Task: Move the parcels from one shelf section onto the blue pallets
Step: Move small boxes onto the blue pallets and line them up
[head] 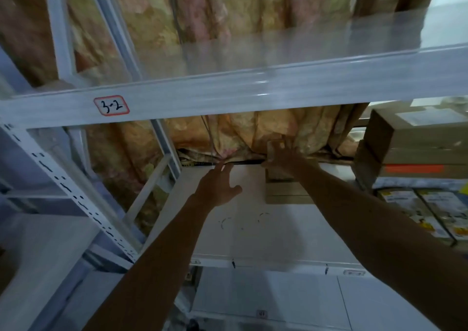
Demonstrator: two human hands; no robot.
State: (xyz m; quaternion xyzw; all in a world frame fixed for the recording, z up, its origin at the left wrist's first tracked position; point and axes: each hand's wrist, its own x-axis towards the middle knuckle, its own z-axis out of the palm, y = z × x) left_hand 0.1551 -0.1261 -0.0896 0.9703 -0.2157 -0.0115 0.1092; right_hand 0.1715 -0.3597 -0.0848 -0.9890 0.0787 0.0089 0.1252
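Fingers (282, 150) of the right hand (285, 159) curl over the far end of a small brown parcel (286, 191), grasping it at the back of the shelf board (253, 242). The blur there hides how firm the hold is. Just to the left of that hand, the left hand (220, 186) is released, fingers spread and holding nothing, hovering over the bare board near the parcel's left side.

This looks like the pick-up step: the parcel is taken hold of but not yet lifted off the shelf. The next move probably calls for the left hand to close in on the near or left side. Then both hands can draw the parcel toward the person, clear of the beam (228, 95) overhead, and carry it away. The blue pallets are not in view, so the person will have to turn to find them.

The parcel is plain cardboard, low and flat, with what seems a raised flap or edge under the fingers. It lies under the right hand and wrist, close to the flowered curtain (240, 133) beyond the fingertips. Further right of the right hand stands a stack of larger boxes (410, 138). Printed cartons (430, 209) lie beside the right forearm.
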